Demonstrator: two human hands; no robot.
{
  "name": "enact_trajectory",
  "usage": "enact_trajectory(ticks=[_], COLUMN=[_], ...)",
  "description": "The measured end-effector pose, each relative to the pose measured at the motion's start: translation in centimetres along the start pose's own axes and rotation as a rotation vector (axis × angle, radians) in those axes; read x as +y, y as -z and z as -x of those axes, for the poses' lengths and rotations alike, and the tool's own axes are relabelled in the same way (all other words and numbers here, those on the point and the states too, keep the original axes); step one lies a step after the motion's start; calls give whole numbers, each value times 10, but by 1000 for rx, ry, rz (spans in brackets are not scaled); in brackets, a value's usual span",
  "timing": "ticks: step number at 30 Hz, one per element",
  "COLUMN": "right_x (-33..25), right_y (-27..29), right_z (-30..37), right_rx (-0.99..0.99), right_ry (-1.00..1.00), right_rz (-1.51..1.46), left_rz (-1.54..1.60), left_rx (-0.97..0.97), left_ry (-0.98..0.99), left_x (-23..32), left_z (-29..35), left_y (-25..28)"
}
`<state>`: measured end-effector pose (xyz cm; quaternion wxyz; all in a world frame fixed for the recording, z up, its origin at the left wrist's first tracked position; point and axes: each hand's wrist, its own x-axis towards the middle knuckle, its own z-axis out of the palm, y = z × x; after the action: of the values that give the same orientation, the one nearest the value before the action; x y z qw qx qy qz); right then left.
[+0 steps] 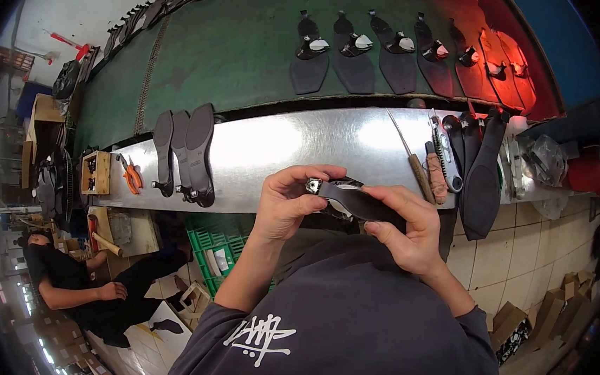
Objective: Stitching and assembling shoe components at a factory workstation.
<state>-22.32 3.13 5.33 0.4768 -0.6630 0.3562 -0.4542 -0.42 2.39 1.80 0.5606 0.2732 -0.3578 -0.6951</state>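
Observation:
In front of my chest, both hands hold a black shoe sole (362, 206), seen nearly edge-on. The thumb and fingers of my left hand (281, 204) close around its narrow end, where a small shiny metallic piece (313, 186) shows. My right hand (413, 228) grips the other end, thumb below and fingers above. Something shiny behind the sole is partly hidden. Closest to my right hand on the metal ledge lie a wooden-handled awl (420, 177) and a tool with a wrapped handle (437, 177).
Black soles (197, 155) and orange-handled pliers (132, 176) lie left on the steel ledge (261, 142), beside a small wooden box (97, 173). More soles (482, 188) overhang its right end. Beyond, a green belt (233, 48) carries several strapped soles (355, 65). A co-worker (81, 283) sits lower left.

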Motion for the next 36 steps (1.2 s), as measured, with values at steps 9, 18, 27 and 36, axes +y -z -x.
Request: enact_trajectory(ticks=[9,18,27,36], right_x=[3,5,4,-2], right_y=[-2,0,1,5], right_z=[0,-1,0,0], right_rx=[8,4,-17,-40], right_ry=[-9,31,-4,-39], right_rz=[-28,-29,-29,41], left_rz=[20,52,10,-69], left_rx=[10,24,5,5], left_ry=[30,62,47,44], left_x=[-1,0,-1,0], left_z=[0,0,0,2], left_y=[1,0,2,-1])
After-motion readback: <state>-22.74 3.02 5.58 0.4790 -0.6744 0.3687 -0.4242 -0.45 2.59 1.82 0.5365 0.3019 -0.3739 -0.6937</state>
